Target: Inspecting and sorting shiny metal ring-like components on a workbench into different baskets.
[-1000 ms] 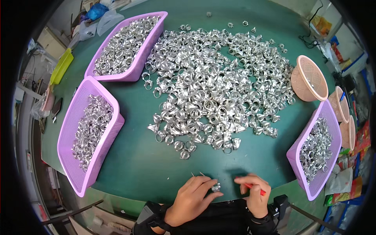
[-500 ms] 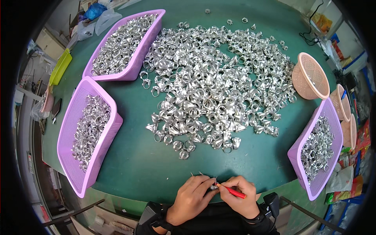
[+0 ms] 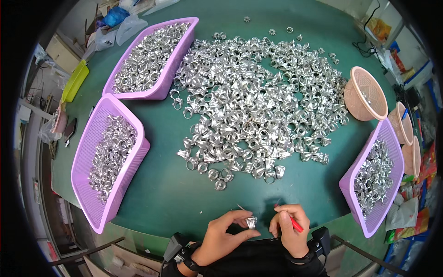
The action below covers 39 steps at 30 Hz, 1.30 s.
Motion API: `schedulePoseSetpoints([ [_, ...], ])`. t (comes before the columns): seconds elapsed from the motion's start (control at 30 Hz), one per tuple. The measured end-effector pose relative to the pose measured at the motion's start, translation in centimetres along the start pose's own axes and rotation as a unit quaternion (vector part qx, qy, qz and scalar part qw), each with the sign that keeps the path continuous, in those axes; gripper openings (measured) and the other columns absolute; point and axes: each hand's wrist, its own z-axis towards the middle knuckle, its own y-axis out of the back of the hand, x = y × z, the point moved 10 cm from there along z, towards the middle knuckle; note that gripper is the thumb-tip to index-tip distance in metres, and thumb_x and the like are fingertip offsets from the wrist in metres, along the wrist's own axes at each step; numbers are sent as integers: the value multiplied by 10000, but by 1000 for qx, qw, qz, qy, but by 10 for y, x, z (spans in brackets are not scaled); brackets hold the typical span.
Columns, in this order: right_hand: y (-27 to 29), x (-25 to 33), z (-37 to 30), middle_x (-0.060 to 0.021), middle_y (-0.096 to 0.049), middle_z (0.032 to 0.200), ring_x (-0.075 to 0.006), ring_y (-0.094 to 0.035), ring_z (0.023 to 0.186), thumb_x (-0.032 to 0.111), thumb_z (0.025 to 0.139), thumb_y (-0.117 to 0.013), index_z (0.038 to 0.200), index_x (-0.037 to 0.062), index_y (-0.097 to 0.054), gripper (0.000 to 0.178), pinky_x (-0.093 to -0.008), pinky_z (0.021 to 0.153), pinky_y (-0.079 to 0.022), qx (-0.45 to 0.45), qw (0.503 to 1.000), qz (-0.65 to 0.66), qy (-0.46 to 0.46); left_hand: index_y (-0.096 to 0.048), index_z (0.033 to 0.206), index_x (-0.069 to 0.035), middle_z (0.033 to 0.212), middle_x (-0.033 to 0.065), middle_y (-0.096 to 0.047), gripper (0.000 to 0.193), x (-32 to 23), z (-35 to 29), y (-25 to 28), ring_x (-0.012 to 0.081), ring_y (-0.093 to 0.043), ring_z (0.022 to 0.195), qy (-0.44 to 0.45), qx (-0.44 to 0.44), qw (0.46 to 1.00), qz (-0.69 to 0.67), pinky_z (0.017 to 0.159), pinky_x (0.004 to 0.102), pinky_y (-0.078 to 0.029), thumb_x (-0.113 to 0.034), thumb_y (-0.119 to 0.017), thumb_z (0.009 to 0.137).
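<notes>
Nearest, at the fingertips of the left hand, a silver ring, close to the near edge of the green table. Seemingly broader at the top and narrower toward the person, with its long axis close to upright in the view; cannot tell which way the hole through its band faces. Clamped there by the curled fingers, with the thumb stretched out just below; cannot tell whether in contact at the thumb. Just to the right, in the right hand, a red pen-shaped tool, gripped with fingers closed around it, slanting from upper left to lower right and partly covered. Farther right, a purple basket of similar pieces, and past the table's edge, bright printed packets, too small and blurred to read. At left, another purple basket, partly filled. Across the middle, a broad pile of silver rings, spread over the smooth tabletop. Beside it, a peach basket at right and a heaped purple basket at upper left. Toward the far left, a dark phone, a yellow-green tray and a blue bag; toward the far right, a black cable.
</notes>
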Motion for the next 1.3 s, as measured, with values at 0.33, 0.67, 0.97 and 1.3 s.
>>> schedulePoseSetpoints([
  [0.33,0,-1,-3,-98,-543,662,-97,-493,543,99,866,-350,939,-17,-448,168,-199,481,-396,44,999,-13,28,-553,860,6,795,90,-583,334,-45,-8,39,147,-560,690,-99,-23,994,37,629,242,-445,-59,-716,577],
  [0.67,25,65,32,-100,-570,778,-164,-526,600,12,723,-547,957,11,-486,242,-247,551,-420,-40,926,-334,169,-524,932,4,828,107,-544,288,-74,-74,265,227,-506,812,-47,-465,693,548,776,300,-363,-23,-612,658],
  [0.97,4,63,44,-98,-556,734,-283,-524,620,-68,642,-558,811,21,-492,202,-299,560,-426,-53,879,-404,248,-563,673,-15,609,83,-502,160,-65,25,69,237,-483,578,-183,-112,900,380,519,320,-383,-106,-674,603],
  [1.3,13,40,17,-80,-587,752,-232,-531,680,-28,634,-590,752,26,-518,149,-308,599,-418,28,905,-404,128,-588,706,-49,684,47,-509,105,-57,17,16,207,-476,591,-243,13,886,395,525,301,-362,-100,-634,627],
])
